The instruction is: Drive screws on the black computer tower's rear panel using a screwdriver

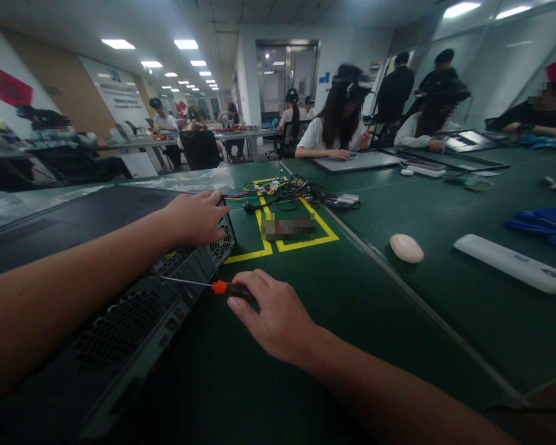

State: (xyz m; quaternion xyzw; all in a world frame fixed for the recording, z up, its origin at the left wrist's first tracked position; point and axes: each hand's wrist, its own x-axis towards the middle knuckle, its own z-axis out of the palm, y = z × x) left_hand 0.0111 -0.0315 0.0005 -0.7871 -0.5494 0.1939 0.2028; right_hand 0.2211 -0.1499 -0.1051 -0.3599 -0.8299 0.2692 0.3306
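Note:
A dark desktop computer case [97, 207] lies on the green table at the left, its rear panel with perforated grilles, ports and a round fan vent turned toward me. My left hand [199, 217] grips the case's far top corner, thumb over the rear edge. Closed around the dark handle of a screwdriver [219, 287] with an orange collar is my right hand [275, 315]. The long thin shaft points left, and its tip meets the rear panel below my left forearm. Whether it sits in a screw is too small to tell.
Beyond the case lies a tangle of cables [301, 188] near yellow tape markings [306, 246]. Farther right are a pale mouse [406, 248], a long white device [512, 262] and a blue bundle [544, 225]. Several people sit at tables; one handles a flat panel [359, 162].

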